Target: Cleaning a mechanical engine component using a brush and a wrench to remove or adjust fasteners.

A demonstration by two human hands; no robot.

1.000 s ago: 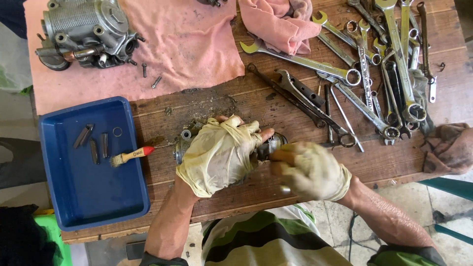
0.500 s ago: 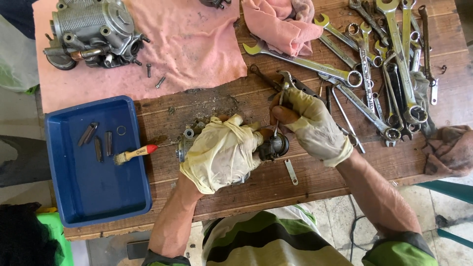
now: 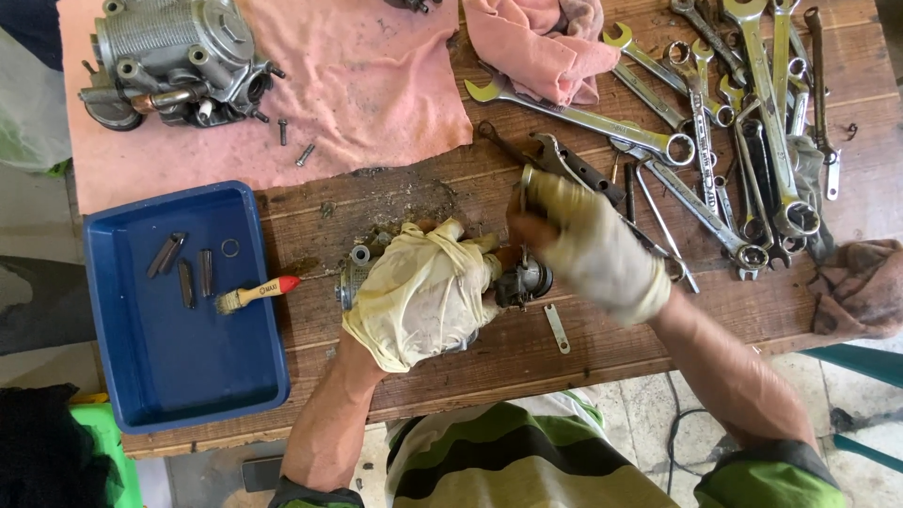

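Observation:
My left hand [image 3: 423,292], in a stained pale glove, is closed over a small metal carburettor [image 3: 523,280] resting on the wooden bench [image 3: 395,202]. Only the carburettor's ends show on either side of the glove. My right hand [image 3: 591,246], also gloved and blurred by motion, hovers just right of and above the carburettor. Its fingers pinch a small slim metal tool [image 3: 524,177] whose kind I cannot make out. A short flat metal piece [image 3: 557,327] lies on the bench below my right hand.
A blue tray [image 3: 179,376] on the left holds a red-handled brush [image 3: 256,293] and small metal parts. A pink cloth [image 3: 367,94] carries an engine casting [image 3: 169,56] and loose bolts. Several spanners [image 3: 743,122] cover the right side. A brown rag [image 3: 861,287] lies at the right edge.
My right hand left the carburettor, reached up to the tools at the right, and is now coming back with a slim tool. The flat metal piece stayed on the bench. My left hand kept its grip.

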